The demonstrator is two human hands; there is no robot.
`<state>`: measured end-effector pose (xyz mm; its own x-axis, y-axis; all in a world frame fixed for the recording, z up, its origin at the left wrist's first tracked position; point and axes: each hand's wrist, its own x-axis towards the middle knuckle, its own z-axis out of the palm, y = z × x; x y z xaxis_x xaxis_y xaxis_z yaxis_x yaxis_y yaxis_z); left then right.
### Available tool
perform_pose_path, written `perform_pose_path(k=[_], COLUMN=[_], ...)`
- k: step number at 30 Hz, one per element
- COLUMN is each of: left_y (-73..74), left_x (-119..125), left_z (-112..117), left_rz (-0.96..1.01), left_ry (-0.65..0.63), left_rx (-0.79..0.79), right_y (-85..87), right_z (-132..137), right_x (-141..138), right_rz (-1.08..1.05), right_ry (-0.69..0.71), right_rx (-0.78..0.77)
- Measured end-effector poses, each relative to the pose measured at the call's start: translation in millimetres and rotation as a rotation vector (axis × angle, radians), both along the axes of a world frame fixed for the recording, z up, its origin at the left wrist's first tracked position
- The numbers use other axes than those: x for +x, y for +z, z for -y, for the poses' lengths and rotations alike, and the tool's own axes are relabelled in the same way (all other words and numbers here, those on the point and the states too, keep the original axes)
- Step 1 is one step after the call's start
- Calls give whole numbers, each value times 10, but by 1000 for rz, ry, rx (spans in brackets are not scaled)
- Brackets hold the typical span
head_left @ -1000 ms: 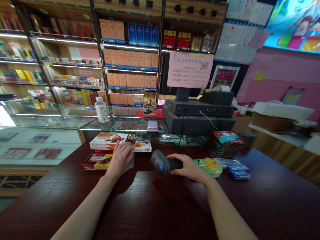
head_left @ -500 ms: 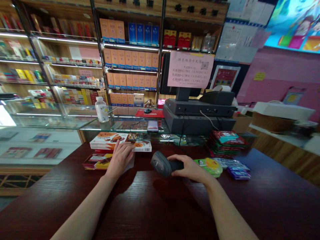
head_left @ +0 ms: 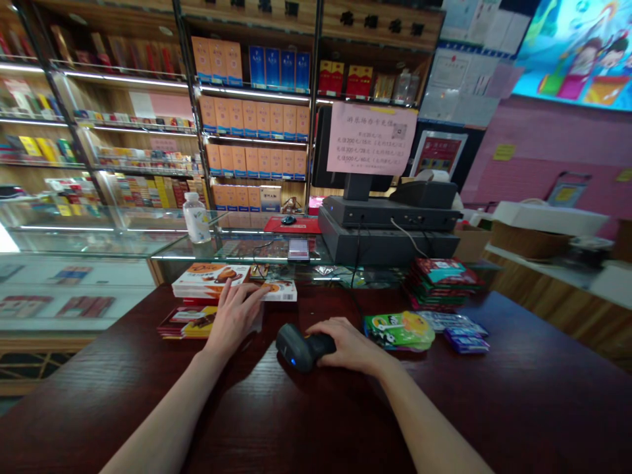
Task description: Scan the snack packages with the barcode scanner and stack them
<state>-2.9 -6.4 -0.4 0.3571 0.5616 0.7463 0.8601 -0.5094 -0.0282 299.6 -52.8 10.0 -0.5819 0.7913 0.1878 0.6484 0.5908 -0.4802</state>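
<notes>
My right hand [head_left: 345,342] is wrapped round the handle of a dark grey barcode scanner [head_left: 295,349]. The scanner's head points left, low over the brown table, with a small blue light showing on it. My left hand [head_left: 236,315] lies with its fingers stretched out by a white flat box [head_left: 284,290] with an orange picture, its fingertips at the box's left part. Just behind it is a stack of white and orange boxes [head_left: 200,283]. Left of the wrist are yellow and dark red chocolate packs [head_left: 190,321]. Something pale under my left palm is mostly hidden.
Right of the scanner lie a green and yellow packet [head_left: 401,330] and blue-purple packets [head_left: 467,339]. A stack of red and green packs [head_left: 442,283] stands behind them. Beyond the table are a glass counter with a white bottle [head_left: 196,220] and a cash register [head_left: 390,227].
My right hand has moved left and nearer to me with the barcode scanner, whose blue light now shows. The green packet is more exposed. My left hand stays by the boxes.
</notes>
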Motion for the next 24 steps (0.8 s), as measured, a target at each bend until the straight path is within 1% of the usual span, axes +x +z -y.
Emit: perform_pose_path(k=[2, 5, 7, 9, 11, 14, 17, 19, 21, 24], left_y=[-9, 10, 28, 39, 38, 29, 37, 53, 70, 83], left_x=[-13, -17, -14, -7, 3, 24, 53, 76, 103, 145], left_z=[-7, 8, 27, 42, 50, 54, 66, 84, 105, 133], left_rz=[15, 42, 53, 69, 99, 149, 186, 201, 217, 239], left_ry=[2, -4, -20, -43, -69, -103, -129, -152, -175, -202], left_rx=[6, 15, 13, 5, -7, -32, -48, -48, -47, -57], right_y=[22, 98, 146, 156, 107, -62, -251, -328, -344, -280], right_z=[10, 41, 53, 37, -16, -151, -300, -375, -416, -406], right_x=[-1, 20, 45, 70, 91, 114, 124, 125, 125, 128], right_rz=[6, -15, -78, -184, -312, -446, -599, -738, -874, -976], right_ry=[1, 22, 9, -35, -90, -197, -295, -326, -375, -402], right_rx=[-5, -37, -83, -119, -114, -93, -148, -174, -202, -259])
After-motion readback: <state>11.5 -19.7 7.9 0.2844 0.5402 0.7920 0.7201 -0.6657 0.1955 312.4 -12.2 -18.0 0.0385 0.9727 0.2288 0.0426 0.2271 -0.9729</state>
